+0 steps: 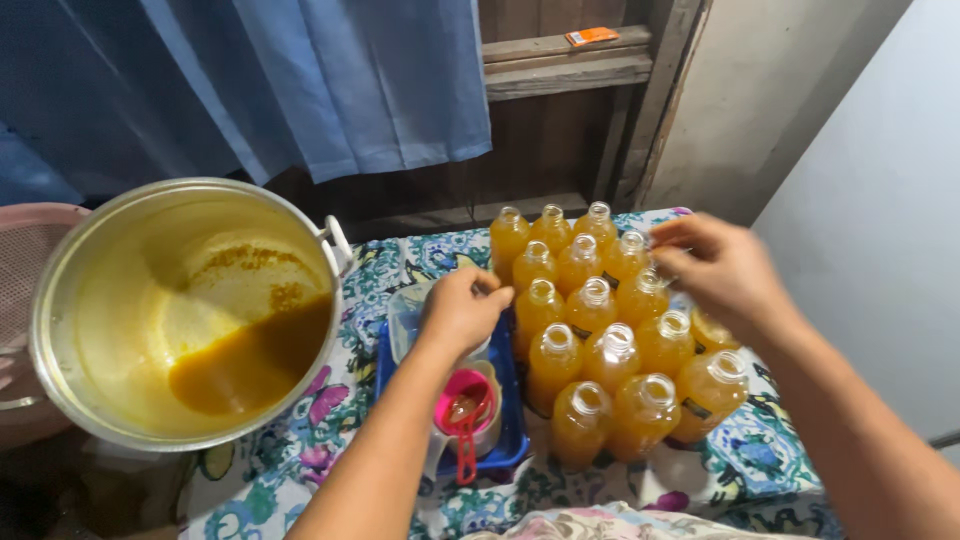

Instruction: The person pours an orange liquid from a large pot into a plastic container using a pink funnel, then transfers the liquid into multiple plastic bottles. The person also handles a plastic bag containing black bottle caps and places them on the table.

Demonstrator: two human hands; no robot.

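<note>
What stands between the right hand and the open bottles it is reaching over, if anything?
Nothing visible does. The right hand is directly over the back right of the cluster of orange-filled bottles, fingertips at the open bottle necks. The left hand is off to the side, over the blue tray.

L hand over blue tray; R hand atop orange-filled bottles; tilted pot beside.
</note>
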